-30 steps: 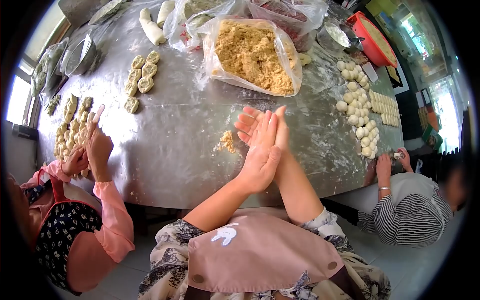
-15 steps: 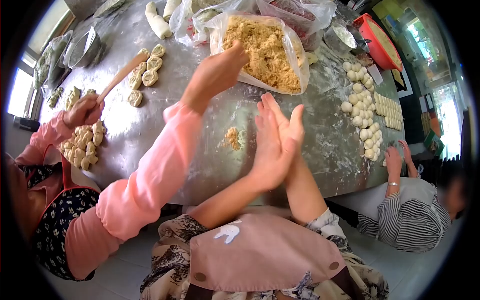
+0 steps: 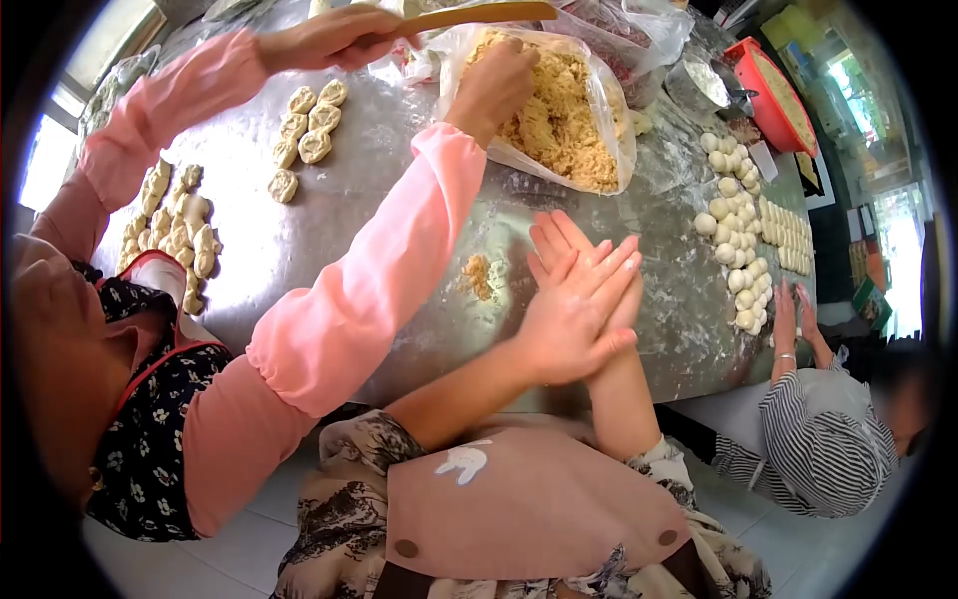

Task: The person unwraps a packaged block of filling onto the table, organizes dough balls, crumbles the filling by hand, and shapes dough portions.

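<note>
My left hand (image 3: 577, 324) lies across my right hand, palm against palm, with its fingers stretched and a little apart. Beneath it, my right hand (image 3: 555, 240) is also flat, its fingertips showing past the left. Whether anything lies between the palms is hidden. To the left of my hands, a small heap of yellowish crumbs (image 3: 477, 278) sits on the steel table (image 3: 429, 329). Beyond them stands an open plastic bag of crumbly yellow filling (image 3: 574, 130).
A pink-sleeved co-worker (image 3: 369, 290) reaches across from the left, one hand in the filling, the other holding a wooden stick (image 3: 479, 14). Shaped dough pieces (image 3: 324, 118) lie left; dough balls (image 3: 733, 220) lie right. Another person's hands (image 3: 788, 319) are at the right edge.
My left hand has slid over my right, its fingers now fanned across it. The co-worker's stick has swung up and right above the bag, and their other hand has moved into the filling.
</note>
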A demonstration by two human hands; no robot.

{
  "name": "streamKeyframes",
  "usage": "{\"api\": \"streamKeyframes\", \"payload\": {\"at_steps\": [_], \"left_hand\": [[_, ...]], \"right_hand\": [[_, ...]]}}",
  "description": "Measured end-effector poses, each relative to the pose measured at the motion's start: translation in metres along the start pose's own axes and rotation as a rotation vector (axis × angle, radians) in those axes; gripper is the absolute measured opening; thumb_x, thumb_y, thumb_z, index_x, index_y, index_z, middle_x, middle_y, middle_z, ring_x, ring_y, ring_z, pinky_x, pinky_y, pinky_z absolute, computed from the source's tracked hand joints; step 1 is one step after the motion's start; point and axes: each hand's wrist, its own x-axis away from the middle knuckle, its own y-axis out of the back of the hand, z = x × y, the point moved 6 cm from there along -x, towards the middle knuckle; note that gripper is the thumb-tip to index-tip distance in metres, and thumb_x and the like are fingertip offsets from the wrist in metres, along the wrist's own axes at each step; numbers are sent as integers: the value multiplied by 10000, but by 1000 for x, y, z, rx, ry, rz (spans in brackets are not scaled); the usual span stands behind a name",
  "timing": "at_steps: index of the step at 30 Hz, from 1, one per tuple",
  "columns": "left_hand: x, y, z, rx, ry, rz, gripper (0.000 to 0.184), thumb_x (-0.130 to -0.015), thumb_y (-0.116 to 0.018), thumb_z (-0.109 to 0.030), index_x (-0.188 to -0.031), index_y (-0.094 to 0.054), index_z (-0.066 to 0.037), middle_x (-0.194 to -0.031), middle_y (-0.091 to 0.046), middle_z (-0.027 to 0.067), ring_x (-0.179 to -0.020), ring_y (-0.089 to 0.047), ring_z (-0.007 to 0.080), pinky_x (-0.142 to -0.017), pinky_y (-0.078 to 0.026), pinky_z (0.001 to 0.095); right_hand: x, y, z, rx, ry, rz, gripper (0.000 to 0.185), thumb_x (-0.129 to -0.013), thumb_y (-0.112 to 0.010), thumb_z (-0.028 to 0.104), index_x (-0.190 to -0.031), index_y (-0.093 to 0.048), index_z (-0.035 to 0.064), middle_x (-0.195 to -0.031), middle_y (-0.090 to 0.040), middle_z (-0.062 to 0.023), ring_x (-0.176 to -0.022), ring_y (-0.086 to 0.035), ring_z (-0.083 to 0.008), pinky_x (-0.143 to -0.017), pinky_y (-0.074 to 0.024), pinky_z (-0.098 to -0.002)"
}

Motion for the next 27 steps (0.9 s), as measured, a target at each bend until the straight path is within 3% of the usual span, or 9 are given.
{"api": "streamKeyframes", "payload": {"at_steps": [5, 8, 10, 12, 13, 16, 20, 23, 27], "left_hand": [[4, 36, 63, -101, 273, -180, 595, -888, -605, -260, -1389, -425, 5, -1404, -445, 256, -1322, -394, 430, -1124, -264, 469], [43, 52, 68, -268, 337, -142, 581, -905, -559, -217, -1421, -383, -14, -1434, -412, 246, -1365, -353, 403, -1139, -245, 467], [63, 57, 71, -164, 603, 17, 574, -894, -581, -218, -1406, -410, -20, -1413, -438, 236, -1329, -394, 399, -1105, -310, 450], [81, 55, 71, -183, 652, 49, 556, -884, -602, -219, -1379, -444, -21, -1377, -473, 226, -1288, -434, 395, -1068, -361, 446], [90, 49, 74, -254, 571, -1, 542, -880, -612, -220, -1360, -465, -19, -1351, -495, 220, -1265, -453, 392, -1049, -380, 451], [96, 41, 77, -389, 392, -100, 486, -852, -658, -178, -1288, -511, -21, -1277, -533, 193, -1180, -512, 377, -980, -437, 442], [99, 38, 78, -323, 428, -125, 511, -826, -688, -170, -1288, -520, -30, -1279, -532, 184, -1179, -512, 371, -986, -433, 442], [90, 37, 67, -387, 434, -96, 559, -810, -703, -169, -1313, -502, -32, -1330, -493, 197, -1224, -474, 379, -1029, -393, 463], [44, 31, 46, -293, 374, -70, 663, -768, -731, -169, -1348, -456, -5, -1404, -407, 225, -1297, -406, 395, -1081, -338, 470]], "right_hand": [[28, -37, -12, -100, -205, -2, 904, -951, -190, 677, -1476, -220, -59, -1540, -281, -175, -1435, -259, -276, -1164, -218, -426], [28, -28, 4, 68, -181, 66, 845, -971, -220, 644, -1480, -238, -30, -1527, -317, -137, -1414, -295, -263, -1166, -208, -397], [17, -4, 18, 482, -56, -74, 705, -1001, -372, 521, -1422, -368, -45, -1436, -441, -130, -1335, -400, -225, -1118, -292, -372], [11, 19, 28, 1000, -5, -259, 635, -1005, -444, 455, -1391, -417, -50, -1380, -501, -131, -1270, -472, -212, -1078, -346, -354], [10, 6, 34, 1211, 52, -300, 463, -990, -545, 340, -1286, -553, -16, -1248, -594, -86, -1157, -537, -164, -1003, -405, -307], [0, -25, 33, 1271, 147, -184, 339, -984, -569, 274, -1200, -625, 19, -1127, -639, -51, -1047, -576, -143, -932, -450, -278], [-30, -64, 58, 1551, 593, -139, 282, -927, -617, 199, -1112, -639, -13, -1051, -683, -140, -965, -655, -243, -872, -493, -340], [-64, -74, 67, 1995, 929, 81, 317, -908, -603, 179, -1145, -610, -32, -1120, -641, -222, -1058, -616, -360, -940, -468, -434], [-111, -49, 82, 2339, 705, -168, 470, -941, -538, 260, -1317, -490, -19, -1344, -488, -266, -1198, -496, -432, -995, -421, -458]]}}
